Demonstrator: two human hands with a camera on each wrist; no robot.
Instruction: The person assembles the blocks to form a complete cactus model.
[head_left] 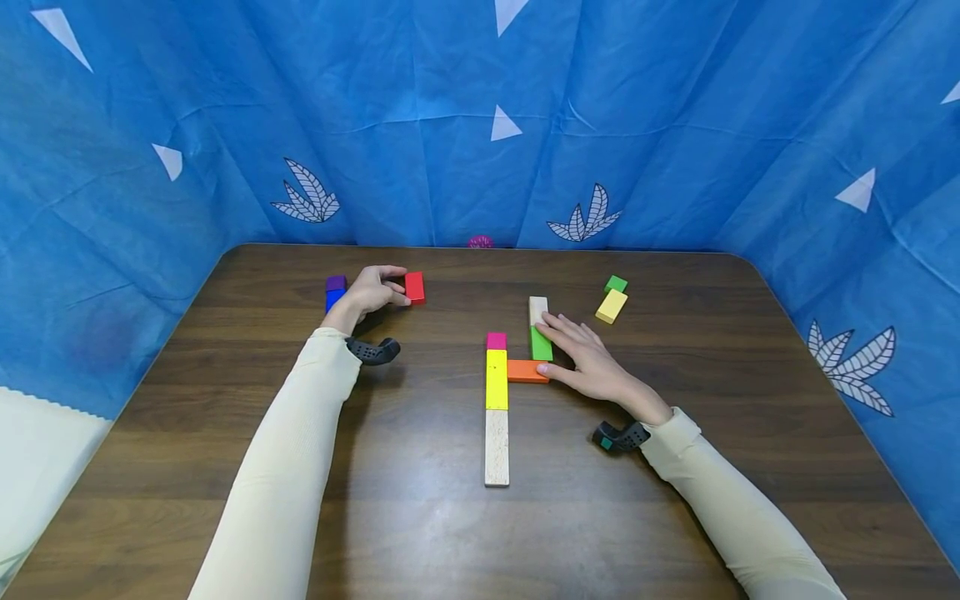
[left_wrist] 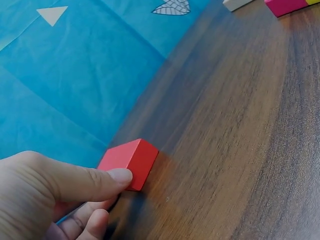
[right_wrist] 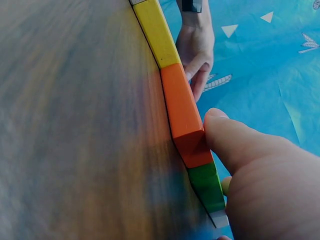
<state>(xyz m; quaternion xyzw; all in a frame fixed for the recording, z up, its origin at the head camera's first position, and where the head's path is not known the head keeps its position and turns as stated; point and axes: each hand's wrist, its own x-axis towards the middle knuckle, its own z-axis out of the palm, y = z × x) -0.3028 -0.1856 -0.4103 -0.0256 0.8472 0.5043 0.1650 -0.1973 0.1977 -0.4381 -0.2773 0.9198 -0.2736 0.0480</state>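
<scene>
Taking the yellow block (head_left: 497,379) as landmark, we record: red block (head_left: 415,287), beyond it to the left, pinched by the left hand (head_left: 372,289); orange block (head_left: 523,372), touching its right side; right hand (head_left: 594,365), to its right, fingers spread, thumb touching the orange block, fingertips at a green block (head_left: 539,345); pink block (head_left: 496,341), at its far end; pale wooden block (head_left: 497,447), at its near end.
</scene>
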